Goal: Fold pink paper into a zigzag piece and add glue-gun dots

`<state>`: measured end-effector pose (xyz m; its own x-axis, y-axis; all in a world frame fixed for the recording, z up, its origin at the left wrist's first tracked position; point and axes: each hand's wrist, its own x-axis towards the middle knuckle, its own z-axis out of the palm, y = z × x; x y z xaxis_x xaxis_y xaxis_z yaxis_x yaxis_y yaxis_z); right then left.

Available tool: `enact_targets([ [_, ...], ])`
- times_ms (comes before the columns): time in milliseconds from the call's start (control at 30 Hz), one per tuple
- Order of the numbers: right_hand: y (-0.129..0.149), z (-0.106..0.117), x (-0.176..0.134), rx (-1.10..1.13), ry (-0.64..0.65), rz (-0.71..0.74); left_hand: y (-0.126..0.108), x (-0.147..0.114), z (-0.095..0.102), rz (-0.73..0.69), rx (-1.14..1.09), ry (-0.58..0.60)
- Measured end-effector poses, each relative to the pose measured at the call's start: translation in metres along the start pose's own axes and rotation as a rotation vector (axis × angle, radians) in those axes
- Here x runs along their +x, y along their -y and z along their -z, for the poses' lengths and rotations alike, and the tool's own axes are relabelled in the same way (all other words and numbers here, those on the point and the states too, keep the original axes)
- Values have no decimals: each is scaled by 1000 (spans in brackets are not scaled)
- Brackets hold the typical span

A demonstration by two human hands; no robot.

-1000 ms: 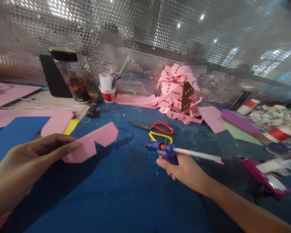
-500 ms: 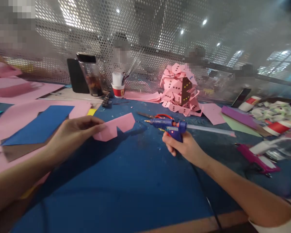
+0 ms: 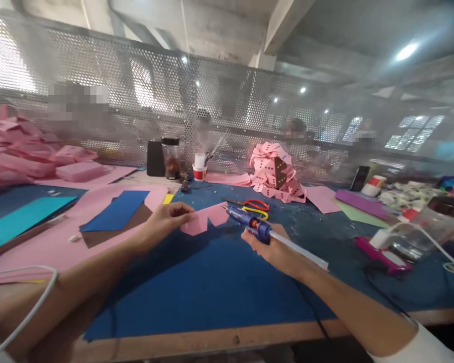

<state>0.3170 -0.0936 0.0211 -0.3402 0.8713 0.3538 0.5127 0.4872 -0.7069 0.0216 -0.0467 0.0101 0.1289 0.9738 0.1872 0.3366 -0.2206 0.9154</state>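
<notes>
— Your left hand (image 3: 170, 219) pinches one end of the notched pink paper (image 3: 196, 224) between thumb and fingers, tips nearly together, above the blue tabletop (image 3: 181, 297).

— And your right hand (image 3: 274, 249) has its fingers curled closed around the blue glue gun (image 3: 244, 217), whose nozzle is at the paper's far end. I can't tell whether they touch.

— Half a second ago a gap showed between them, and your gun sat more level.

— Just past it lie your red-and-yellow scissors (image 3: 264, 205); farther back stands the pink paper model (image 3: 267, 171), marked with dark squares.

— Left of that, your red-and-white cup (image 3: 199, 174) carries a mark too small to read.
</notes>
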Motion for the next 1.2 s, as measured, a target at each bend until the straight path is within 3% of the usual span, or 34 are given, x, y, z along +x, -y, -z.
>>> enact_targets([
  [133,-8,-2,-2,-157,6,195,-3,-2,-2,14,-9,11],
  [233,-14,-4,-3,-211,37,254,-6,-5,-3,30,-17,25],
  [367,-17,-3,-3,-238,77,240,-11,-7,-3,29,-20,45],
  [1200,-28,-10,-3,-332,36,270,-14,-12,-4,3,-47,96],
])
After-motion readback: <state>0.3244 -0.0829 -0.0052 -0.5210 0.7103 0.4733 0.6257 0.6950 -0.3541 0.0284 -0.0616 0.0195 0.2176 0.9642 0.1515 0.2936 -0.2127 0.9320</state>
